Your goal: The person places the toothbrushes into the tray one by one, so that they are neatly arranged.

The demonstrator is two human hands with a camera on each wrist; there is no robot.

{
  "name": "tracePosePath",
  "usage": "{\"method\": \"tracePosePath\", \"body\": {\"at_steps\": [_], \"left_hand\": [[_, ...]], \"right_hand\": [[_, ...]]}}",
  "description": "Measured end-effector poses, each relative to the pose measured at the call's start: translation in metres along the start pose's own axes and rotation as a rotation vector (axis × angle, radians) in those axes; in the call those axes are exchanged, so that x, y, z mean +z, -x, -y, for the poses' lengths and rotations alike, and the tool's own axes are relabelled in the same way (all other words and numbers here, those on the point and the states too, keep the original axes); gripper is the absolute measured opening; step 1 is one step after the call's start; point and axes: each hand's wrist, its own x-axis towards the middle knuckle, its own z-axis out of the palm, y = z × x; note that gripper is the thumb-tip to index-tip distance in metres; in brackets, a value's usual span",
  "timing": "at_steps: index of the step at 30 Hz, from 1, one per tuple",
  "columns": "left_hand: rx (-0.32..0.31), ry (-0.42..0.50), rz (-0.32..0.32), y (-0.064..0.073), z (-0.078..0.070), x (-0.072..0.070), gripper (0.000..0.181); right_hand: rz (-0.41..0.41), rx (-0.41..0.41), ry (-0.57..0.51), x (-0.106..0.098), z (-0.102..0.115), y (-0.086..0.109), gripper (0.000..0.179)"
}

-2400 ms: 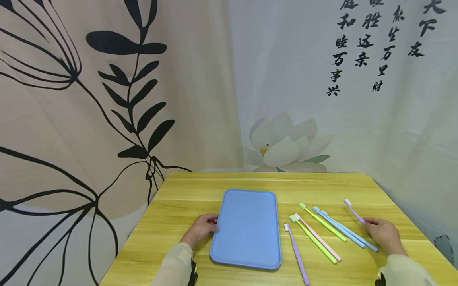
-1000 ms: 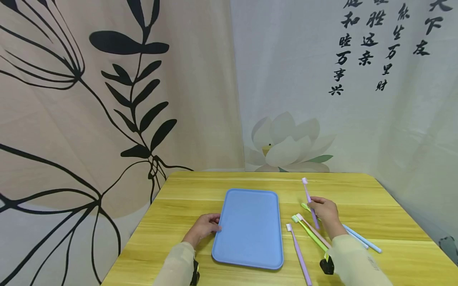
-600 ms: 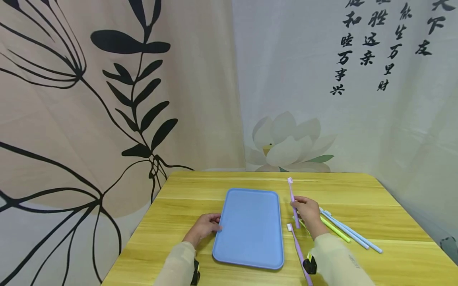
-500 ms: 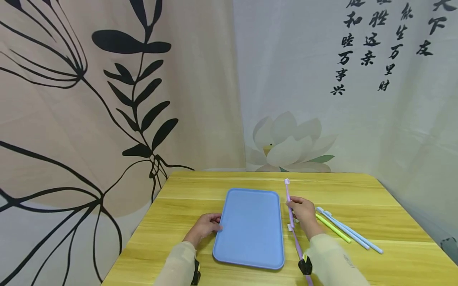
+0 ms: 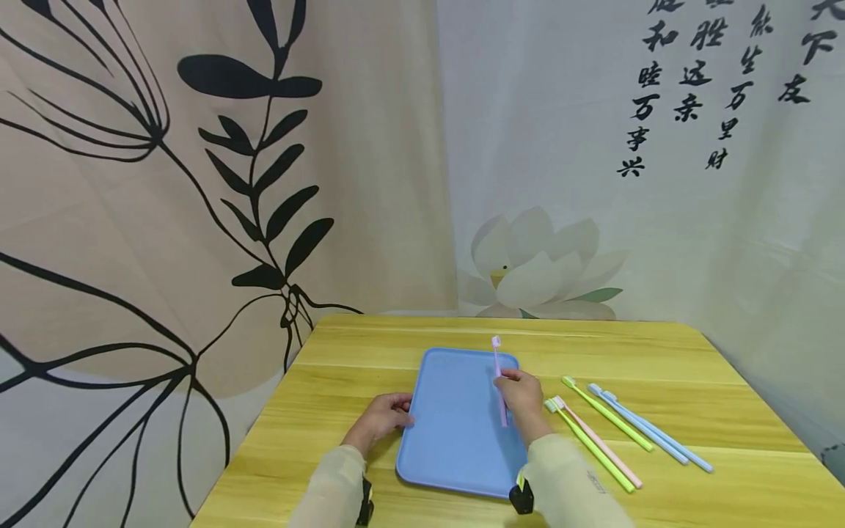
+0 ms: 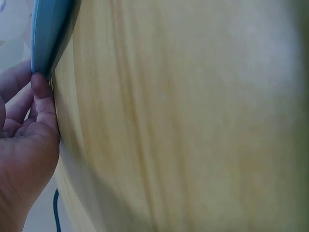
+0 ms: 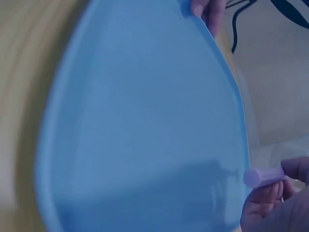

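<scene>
**Wooden worktop (image 5: 667, 359) holding a blue tray (image 5: 455, 447)**

The left hand (image 5: 379, 419) pinches the tray's left edge. The right hand (image 5: 523, 396) has its fingers clamped on a purple toothbrush (image 5: 503, 412), above the tray's right side. Five more toothbrushes (image 5: 610, 416), green, pink and blue, lie to the right.

Tray (image 5: 455, 440) coloured plain blue | logged by colour: lilac toothbrush (image 5: 498, 361), pink toothbrush (image 5: 610, 455), two lime-green toothbrushes (image 5: 610, 416), two light-blue toothbrushes (image 5: 667, 438) | bench (image 5: 627, 352) streaked yellow-brown with wood grain | beige curtain (image 5: 383, 183) printed with black plants (image 5: 224, 76) | pale grey curtain (image 5: 541, 110) printed with pale lotus (image 5: 544, 279) and black Chinese characters (image 5: 689, 108) | sleeves (image 5: 333, 480) coloured cream
</scene>
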Motion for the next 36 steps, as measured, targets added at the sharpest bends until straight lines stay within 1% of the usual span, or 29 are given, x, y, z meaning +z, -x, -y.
{"method": "tracePosePath", "body": {"at_steps": [4,10,16,25,31,36], "left_hand": [[0.011,0.007,0.001,0.000,-0.001,0.001,0.050],[0.012,0.019,0.005,0.000,-0.003,0.002,0.050],[0.011,0.020,0.004,-0.001,-0.003,0.004,0.049],[0.004,-0.007,-0.013,0.000,0.000,0.004,0.048],[0.006,-0.015,-0.016,0.000,0.000,0.003,0.048],[-0.002,-0.015,-0.023,0.002,0.000,0.002,0.049]], "right_hand": [[0.004,-0.017,0.016,0.013,0.002,0.007,0.028],[-0.002,-0.028,0.041,0.027,0.005,0.017,0.028],[0.008,-0.008,0.051,0.043,0.002,0.025,0.028],[0.037,-0.007,0.066,0.067,-0.007,0.037,0.027],[0.045,0.003,0.071,0.082,-0.004,0.044,0.027],[0.046,-0.019,0.099,0.092,-0.001,0.049,0.025]]}}
